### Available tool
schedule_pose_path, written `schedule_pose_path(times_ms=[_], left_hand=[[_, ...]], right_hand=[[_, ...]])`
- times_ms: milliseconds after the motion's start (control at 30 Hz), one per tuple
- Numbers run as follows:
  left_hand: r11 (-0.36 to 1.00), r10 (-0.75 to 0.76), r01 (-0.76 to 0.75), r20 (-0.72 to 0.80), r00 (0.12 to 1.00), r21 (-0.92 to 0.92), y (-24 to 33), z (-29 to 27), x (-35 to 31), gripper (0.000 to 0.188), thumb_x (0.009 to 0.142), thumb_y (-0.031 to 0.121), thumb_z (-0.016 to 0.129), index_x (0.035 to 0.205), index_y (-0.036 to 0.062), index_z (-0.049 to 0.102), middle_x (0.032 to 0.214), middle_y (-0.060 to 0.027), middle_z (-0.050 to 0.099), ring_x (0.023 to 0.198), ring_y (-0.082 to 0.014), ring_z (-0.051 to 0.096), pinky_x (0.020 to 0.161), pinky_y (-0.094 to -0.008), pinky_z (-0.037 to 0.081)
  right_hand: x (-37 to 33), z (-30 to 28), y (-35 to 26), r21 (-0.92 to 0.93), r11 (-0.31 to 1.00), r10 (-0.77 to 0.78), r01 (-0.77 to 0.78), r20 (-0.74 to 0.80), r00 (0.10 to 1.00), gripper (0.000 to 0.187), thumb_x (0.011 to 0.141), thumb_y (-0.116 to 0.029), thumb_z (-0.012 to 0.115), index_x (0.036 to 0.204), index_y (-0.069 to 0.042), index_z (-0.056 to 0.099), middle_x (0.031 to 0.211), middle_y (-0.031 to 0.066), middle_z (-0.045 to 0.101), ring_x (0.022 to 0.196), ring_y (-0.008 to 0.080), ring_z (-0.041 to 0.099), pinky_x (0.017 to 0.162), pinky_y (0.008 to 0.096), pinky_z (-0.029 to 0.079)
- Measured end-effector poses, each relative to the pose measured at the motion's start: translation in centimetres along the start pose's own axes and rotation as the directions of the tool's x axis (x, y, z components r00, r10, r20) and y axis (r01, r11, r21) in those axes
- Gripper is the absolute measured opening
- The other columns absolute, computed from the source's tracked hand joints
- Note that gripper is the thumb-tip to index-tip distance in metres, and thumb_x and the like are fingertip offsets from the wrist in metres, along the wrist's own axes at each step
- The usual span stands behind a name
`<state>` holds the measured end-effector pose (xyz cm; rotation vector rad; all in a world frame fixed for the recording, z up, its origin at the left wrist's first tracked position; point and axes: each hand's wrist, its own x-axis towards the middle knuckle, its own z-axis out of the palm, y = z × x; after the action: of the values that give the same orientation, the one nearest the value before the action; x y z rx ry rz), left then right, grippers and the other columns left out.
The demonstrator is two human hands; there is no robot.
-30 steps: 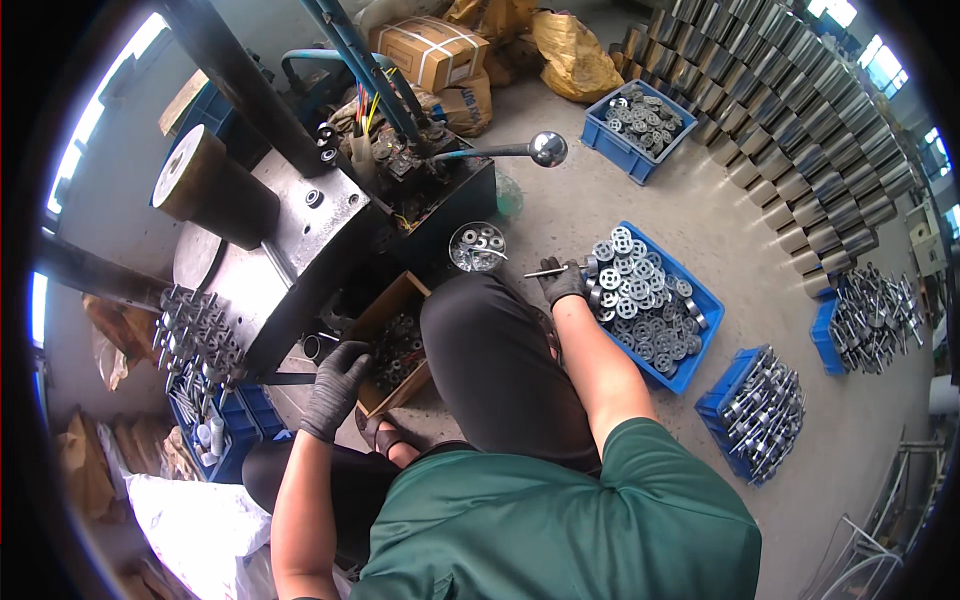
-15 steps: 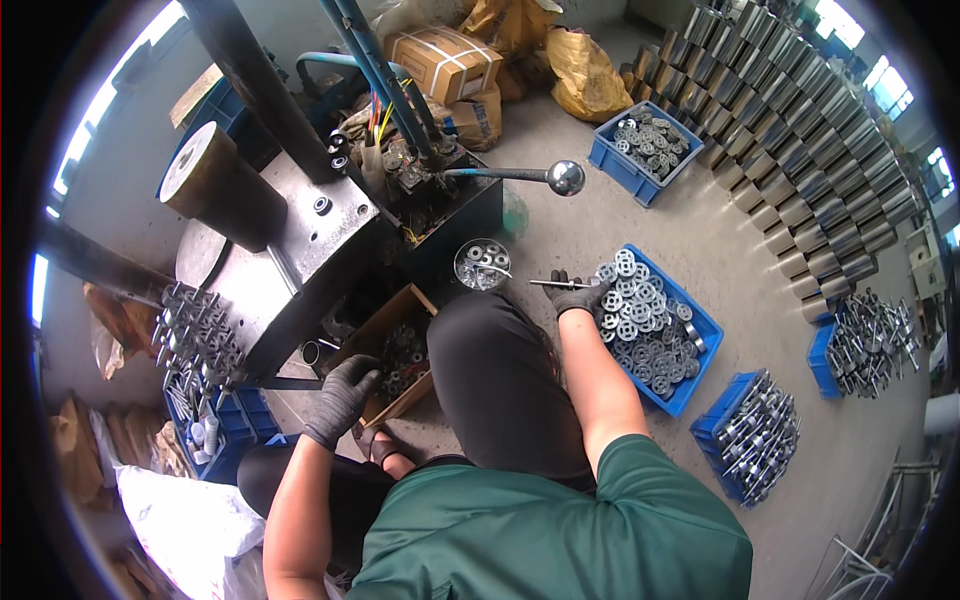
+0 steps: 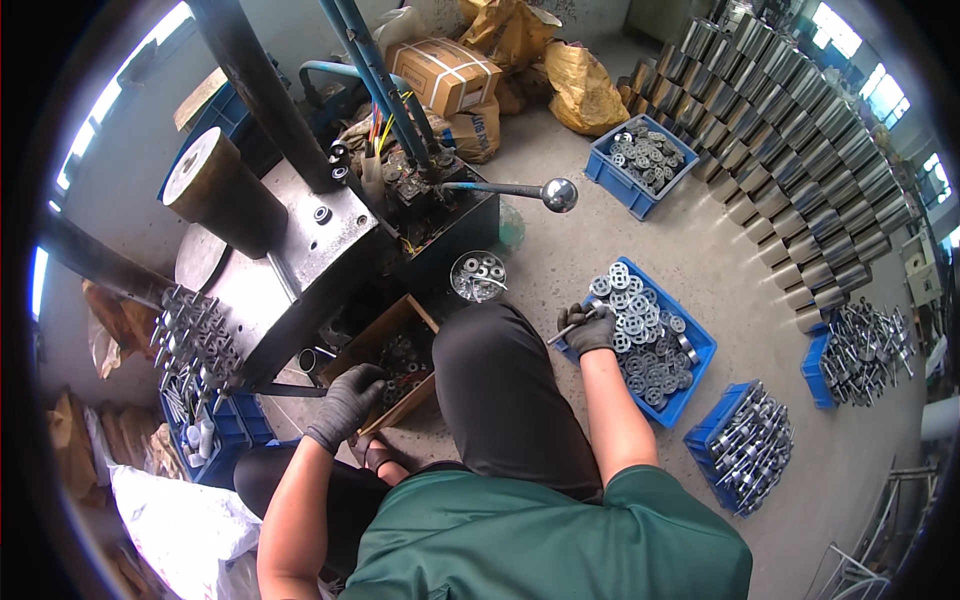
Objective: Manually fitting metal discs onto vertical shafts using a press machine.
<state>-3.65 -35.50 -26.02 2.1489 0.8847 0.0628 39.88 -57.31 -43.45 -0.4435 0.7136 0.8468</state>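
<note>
My right hand (image 3: 592, 329), in a dark grey glove, is closed around a thin metal shaft (image 3: 563, 334) that sticks out to the left of the fingers. It is over the left side of a blue crate (image 3: 700, 365) of round slotted metal discs (image 3: 640, 325). The other end of the shaft is hidden by the glove. My left hand (image 3: 347, 400), also gloved, hovers by the left edge of a wooden box (image 3: 405, 405) of small metal parts. Its fingers are loosely bent, with nothing visible in them.
A press with a steel table (image 3: 325, 240) stands at the left; its ball-ended lever (image 3: 558, 195) reaches across. A bowl of rings (image 3: 478, 275) lies beyond my knee. Blue crates of shafts (image 3: 750, 445) and discs (image 3: 640, 160) stand right, near stacked steel cylinders (image 3: 800, 150).
My right hand has moved slightly right and nearer to me, over the crate of discs. The shaft, level before, now slants down to the left. My left hand has barely shifted.
</note>
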Motion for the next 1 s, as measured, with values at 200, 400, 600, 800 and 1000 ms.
schedule_pose_path(times_ms=[200,400,600,800,1000], left_hand=[[0.998,0.009,-0.009,0.006,1.000,-0.064,1.2,0.0,0.3,0.028,0.092,0.017,0.067,0.114,0.0007,0.068,0.108,-0.0212,0.070,0.105,-0.0382,0.067,0.093,-0.0432,0.053],[0.996,0.083,-0.083,-0.008,0.996,-0.014,2.1,-0.5,-0.5,0.023,0.094,0.013,0.066,0.113,0.0012,0.070,0.108,-0.0138,0.070,0.102,-0.0271,0.067,0.093,-0.0376,0.053],[0.992,0.116,-0.116,0.000,0.993,-0.045,4.0,-1.4,-1.0,0.023,0.094,0.013,0.066,0.112,0.0004,0.070,0.109,-0.0149,0.069,0.103,-0.0306,0.066,0.093,-0.0393,0.052],[0.969,0.229,-0.236,-0.088,0.969,-0.079,5.8,-2.0,-1.1,0.026,0.092,0.016,0.067,0.112,0.0003,0.070,0.109,-0.0196,0.068,0.103,-0.0381,0.066,0.092,-0.0435,0.053],[0.916,0.256,-0.261,-0.056,0.965,-0.306,8.7,-4.0,-1.9,0.033,0.094,0.019,0.068,0.120,-0.0004,0.067,0.115,-0.0145,0.069,0.111,-0.0251,0.066,0.099,-0.0376,0.051]], right_hand=[[-6.7,-5.3,-2.6,-0.099,0.985,0.154,-0.141,0.133,0.979,0.040,0.084,-0.045,0.041,0.074,-0.010,0.057,0.067,0.0029,0.056,0.061,0.0211,0.051,0.065,0.0407,0.047],[-12.5,-9.4,-7.2,-0.328,0.926,0.155,-0.187,-0.119,0.981,0.047,0.081,-0.059,0.057,0.076,-0.013,0.058,0.067,0.0057,0.056,0.062,0.0256,0.056,0.065,0.0401,0.051],[-18.4,-5.8,-9.2,-0.723,0.686,-0.037,-0.082,-0.147,0.988,0.049,0.084,-0.059,0.055,0.084,-0.010,0.061,0.069,0.0106,0.060,0.062,0.0314,0.061,0.064,0.0467,0.054],[-24.8,1.8,-9.3,-0.902,0.402,-0.087,0.159,0.135,0.987,0.055,0.083,-0.055,0.064,0.104,-0.004,0.066,0.090,0.0189,0.075,0.069,0.0292,0.073,0.065,0.0423,0.061],[-32.8,12.5,-3.2,-0.934,0.276,0.393,0.225,0.323,0.861,0.065,0.080,-0.048,0.070,0.116,0.005,0.064,0.095,0.0230,0.074,0.074,0.0246,0.074,0.061,0.0307,0.061]])
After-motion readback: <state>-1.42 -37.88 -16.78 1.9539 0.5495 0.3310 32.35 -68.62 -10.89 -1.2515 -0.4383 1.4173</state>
